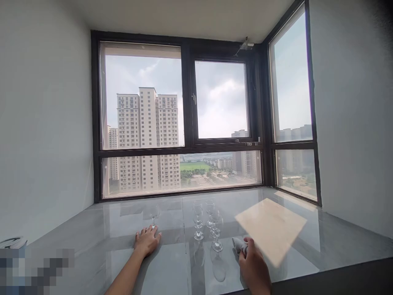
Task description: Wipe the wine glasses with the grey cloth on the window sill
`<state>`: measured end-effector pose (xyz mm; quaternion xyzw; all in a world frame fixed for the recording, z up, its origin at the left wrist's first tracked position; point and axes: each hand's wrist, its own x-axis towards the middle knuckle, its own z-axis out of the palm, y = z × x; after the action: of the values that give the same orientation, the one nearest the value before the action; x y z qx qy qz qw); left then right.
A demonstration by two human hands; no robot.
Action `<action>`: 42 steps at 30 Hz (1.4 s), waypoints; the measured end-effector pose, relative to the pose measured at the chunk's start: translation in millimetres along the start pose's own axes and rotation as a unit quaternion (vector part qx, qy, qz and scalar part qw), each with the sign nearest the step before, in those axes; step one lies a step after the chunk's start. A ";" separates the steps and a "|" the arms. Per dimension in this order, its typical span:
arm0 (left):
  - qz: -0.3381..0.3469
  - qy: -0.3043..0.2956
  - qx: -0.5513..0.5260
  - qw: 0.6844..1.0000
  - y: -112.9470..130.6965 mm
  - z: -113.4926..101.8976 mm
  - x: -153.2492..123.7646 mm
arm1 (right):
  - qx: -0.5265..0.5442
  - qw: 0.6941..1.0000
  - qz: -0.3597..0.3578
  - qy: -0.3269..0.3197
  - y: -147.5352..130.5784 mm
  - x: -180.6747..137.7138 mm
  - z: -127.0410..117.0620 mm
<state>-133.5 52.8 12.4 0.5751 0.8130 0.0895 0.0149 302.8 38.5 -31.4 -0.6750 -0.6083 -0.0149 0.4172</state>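
My left hand [148,241] rests low on the glossy grey sill, its fingers apart around the foot of a clear stemmed glass [154,213]. The foot is hidden behind the fingers, while the stem and bowl rise upright beyond them. In my right hand [254,262] is a bunched pale cloth [240,245], held close to the sill. Between the hands stand several more clear stemmed glasses in a tight group; the nearest glass [216,235] is left of the cloth, and another glass [198,224] is beside it. Their outlines overlap.
The tiled sill [172,266] reaches back to a dark-framed window [187,102]. A sunlit patch [273,229] lies right of the glasses. Walls close off both sides. A rounded object [14,242] is partly visible at the lower left, above a blurred-out area.
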 end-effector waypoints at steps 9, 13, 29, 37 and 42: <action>0.039 0.136 -0.014 0.990 1.1 2.4 -16.3 | 0.001 1.000 0.008 -0.003 -2.6 -0.5 -1.3; 0.184 0.137 -0.056 0.972 43.2 0.6 -48.3 | 0.006 1.000 0.022 -0.019 -11.2 -1.0 -10.9; 0.223 -0.030 -0.066 0.972 112.2 8.4 -97.3 | 0.007 0.999 0.032 -0.042 -11.5 -2.3 -16.4; 0.108 0.011 -0.005 0.994 7.8 -10.5 -102.5 | -0.001 0.999 0.027 -0.031 -10.6 -2.4 -14.9; 0.048 0.007 0.010 0.999 -26.6 -19.7 -79.8 | 0.001 0.999 0.028 -0.027 -11.4 -2.1 -16.3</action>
<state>-133.8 -33.1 21.2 0.6130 0.7854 0.0863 -0.0009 300.7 26.3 -15.7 -0.6915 -0.6002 0.0151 0.4017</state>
